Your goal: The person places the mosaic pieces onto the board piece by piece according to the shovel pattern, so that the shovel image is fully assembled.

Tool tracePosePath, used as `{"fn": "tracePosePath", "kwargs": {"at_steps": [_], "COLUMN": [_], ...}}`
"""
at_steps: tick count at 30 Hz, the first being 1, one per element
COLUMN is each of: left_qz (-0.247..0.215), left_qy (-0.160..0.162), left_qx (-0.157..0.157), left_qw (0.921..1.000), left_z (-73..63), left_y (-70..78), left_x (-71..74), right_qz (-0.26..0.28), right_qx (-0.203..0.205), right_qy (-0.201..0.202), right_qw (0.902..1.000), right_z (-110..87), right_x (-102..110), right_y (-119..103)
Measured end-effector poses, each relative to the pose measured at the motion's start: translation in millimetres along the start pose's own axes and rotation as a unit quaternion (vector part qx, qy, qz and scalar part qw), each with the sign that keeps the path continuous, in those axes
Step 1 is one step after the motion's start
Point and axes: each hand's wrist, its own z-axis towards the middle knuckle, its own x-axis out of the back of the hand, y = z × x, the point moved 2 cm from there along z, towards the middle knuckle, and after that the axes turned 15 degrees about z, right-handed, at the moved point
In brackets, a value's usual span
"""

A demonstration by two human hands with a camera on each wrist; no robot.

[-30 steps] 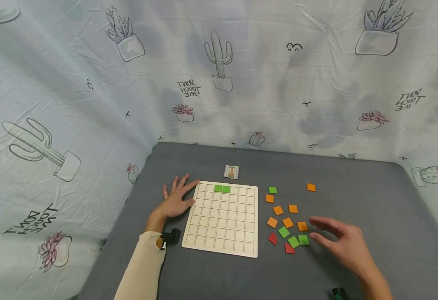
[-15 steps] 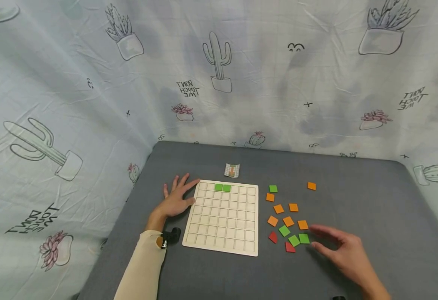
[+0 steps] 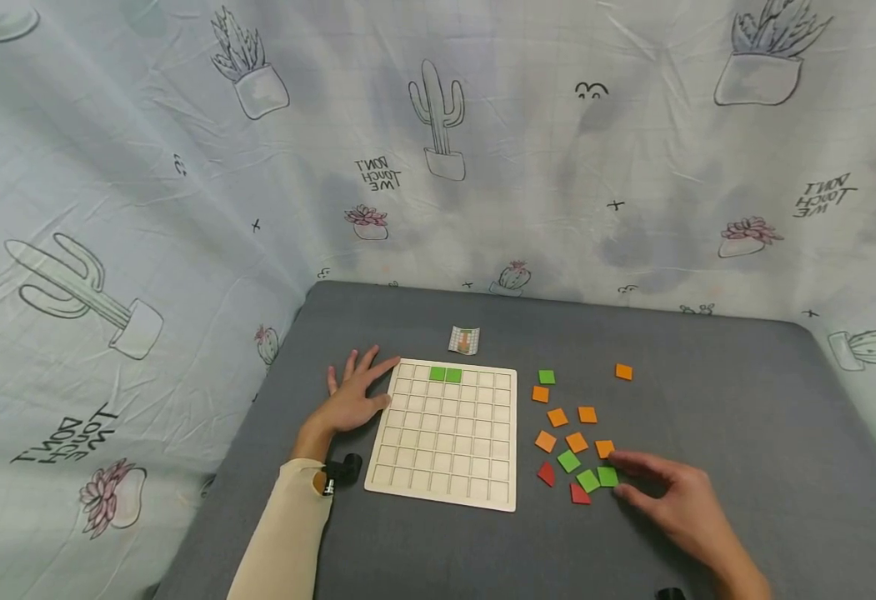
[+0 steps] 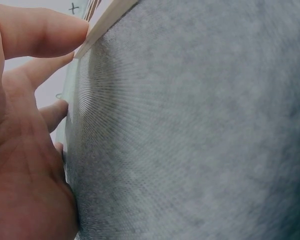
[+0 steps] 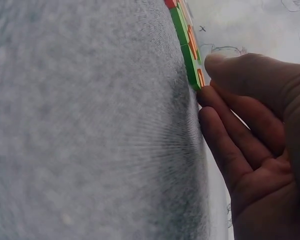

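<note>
Facing the right fingers edge-first, a green tile lies flat.

Left wrist view: board cropped (card details too small).

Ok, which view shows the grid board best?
The head view: nearly the whole grid board shows from above, two green tiles in its far row. Left wrist catches only a sliver, mainly edge; in right wrist I can't make it out.

Edge-on: two flat green tiles end to end, thin orange slivers behind, red piece above
Right grip: bare, thumb and fingertips beside the lower tile, contact unclear
Surface: grey woven-fabric worktop
Backdrop: pale line-printed cloth
</note>
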Motion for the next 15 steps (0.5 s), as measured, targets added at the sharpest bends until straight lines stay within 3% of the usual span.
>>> {"fn": "tracePosePath", "kwargs": {"at_steps": [15], "left_qz": [-0.01], "left_qy": [0.006], "left_qx": [-0.003], "left_qw": [0.9999], "left_z": [1.1], "left_y": [-0.6], "left_x": [-1.3], "right_qz": [-0.022], "right_qx": [-0.032], "right_qy": [-0.016], "right_qw": [0.9991], "right_z": [-1.6], "right_x": [-1.8], "right_y": [6.1]}}
